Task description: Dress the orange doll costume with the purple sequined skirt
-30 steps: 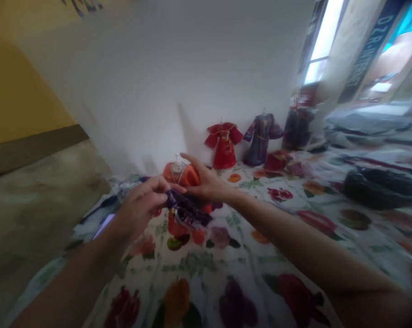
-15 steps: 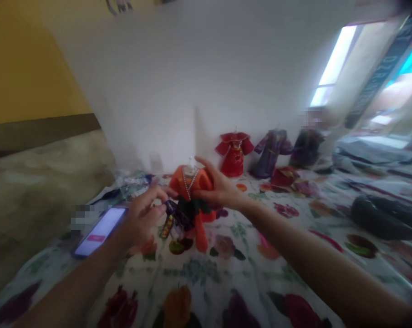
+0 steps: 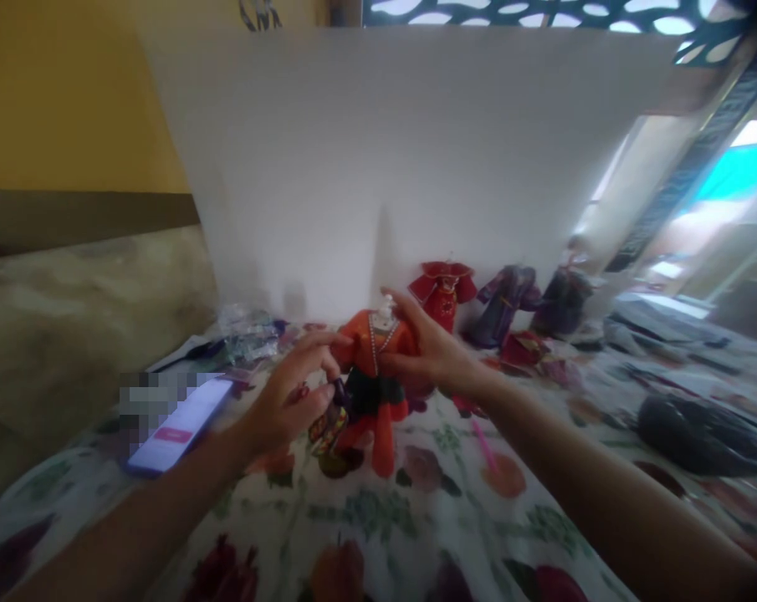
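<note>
Figurine [image 3: 364,344] seemed light and softly clothed, best held at its torso, where the right grip [image 3: 437,349] was clamped, while the left grip [image 3: 298,386] pinched a patterned strip [image 3: 329,423] beside it.

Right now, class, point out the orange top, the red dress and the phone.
Orange top [image 3: 365,343]: head view, on its front.
Red dress [image 3: 444,306]: head view, on its skirt.
Phone [image 3: 188,422]: head view, on its lit screen.

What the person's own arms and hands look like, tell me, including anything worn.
The left arm and right arm are bare, with no sleeves in view. The left hand and right hand are ungloved. No watch or bracelet shows; blur hides whether there are rings.
</note>
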`<state>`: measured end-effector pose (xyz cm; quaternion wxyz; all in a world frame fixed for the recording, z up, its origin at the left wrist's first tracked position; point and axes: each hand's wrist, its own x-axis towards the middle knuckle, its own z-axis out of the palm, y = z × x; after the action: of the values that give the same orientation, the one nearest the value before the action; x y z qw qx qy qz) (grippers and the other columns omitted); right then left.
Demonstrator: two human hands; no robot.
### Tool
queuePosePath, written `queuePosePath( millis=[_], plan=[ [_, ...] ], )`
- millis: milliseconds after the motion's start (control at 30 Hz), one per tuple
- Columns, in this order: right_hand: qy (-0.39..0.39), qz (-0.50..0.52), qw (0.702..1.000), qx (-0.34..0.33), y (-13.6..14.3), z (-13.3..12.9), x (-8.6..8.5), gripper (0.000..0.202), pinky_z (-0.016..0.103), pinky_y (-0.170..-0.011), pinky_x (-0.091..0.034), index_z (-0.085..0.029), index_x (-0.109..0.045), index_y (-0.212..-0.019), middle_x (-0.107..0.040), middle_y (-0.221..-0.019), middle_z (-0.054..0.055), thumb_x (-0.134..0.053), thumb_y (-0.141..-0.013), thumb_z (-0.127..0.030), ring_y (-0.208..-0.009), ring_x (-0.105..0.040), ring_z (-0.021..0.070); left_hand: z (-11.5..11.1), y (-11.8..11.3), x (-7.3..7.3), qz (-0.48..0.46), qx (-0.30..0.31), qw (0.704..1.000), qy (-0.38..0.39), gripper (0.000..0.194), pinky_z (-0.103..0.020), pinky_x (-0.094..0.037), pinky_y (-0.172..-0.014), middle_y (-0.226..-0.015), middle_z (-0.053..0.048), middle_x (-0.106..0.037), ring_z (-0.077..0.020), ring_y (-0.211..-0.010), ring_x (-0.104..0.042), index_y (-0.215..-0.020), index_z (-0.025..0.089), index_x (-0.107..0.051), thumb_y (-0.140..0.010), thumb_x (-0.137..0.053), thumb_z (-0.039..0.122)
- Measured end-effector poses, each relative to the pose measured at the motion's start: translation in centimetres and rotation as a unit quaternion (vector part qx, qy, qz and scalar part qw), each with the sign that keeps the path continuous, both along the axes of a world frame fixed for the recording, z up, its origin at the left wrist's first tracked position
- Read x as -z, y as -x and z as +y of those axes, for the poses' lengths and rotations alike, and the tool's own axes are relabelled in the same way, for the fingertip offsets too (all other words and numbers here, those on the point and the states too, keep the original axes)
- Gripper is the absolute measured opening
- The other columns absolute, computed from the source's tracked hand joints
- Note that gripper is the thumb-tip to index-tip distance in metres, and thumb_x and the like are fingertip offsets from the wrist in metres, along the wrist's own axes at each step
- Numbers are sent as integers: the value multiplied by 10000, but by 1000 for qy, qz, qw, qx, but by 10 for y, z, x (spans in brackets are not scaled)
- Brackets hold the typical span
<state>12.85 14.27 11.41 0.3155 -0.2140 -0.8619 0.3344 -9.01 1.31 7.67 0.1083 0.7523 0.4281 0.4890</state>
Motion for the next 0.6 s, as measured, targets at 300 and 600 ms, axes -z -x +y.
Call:
queuePosePath(
  millis=[300,600],
  plan=[
    [39,117,992,-35,-32,-51,-15,569,472,-1131,-385,-312,-453,-1400,-489,-1428,74,-679,-878,-293,-1333,-467,265,-16,-9,-25,-73,144,984,78,140,-315,-448,-915,-1092,-38,-584,-170,-1038,-557,-847,196,-527,-826,-484,64],
    [303,43,931,-199,-5,-85,25,301,332,-991,-461,-228,-575,-1232,-592,-1238,40,-567,-931,-230,-1111,-568,166,-22,-23,-48,-211,214,941,155,156,-249,-522,-728,-922,-38,-646,-149,-845,-617,-774,170,-595,-762,-511,39]
  ],
)
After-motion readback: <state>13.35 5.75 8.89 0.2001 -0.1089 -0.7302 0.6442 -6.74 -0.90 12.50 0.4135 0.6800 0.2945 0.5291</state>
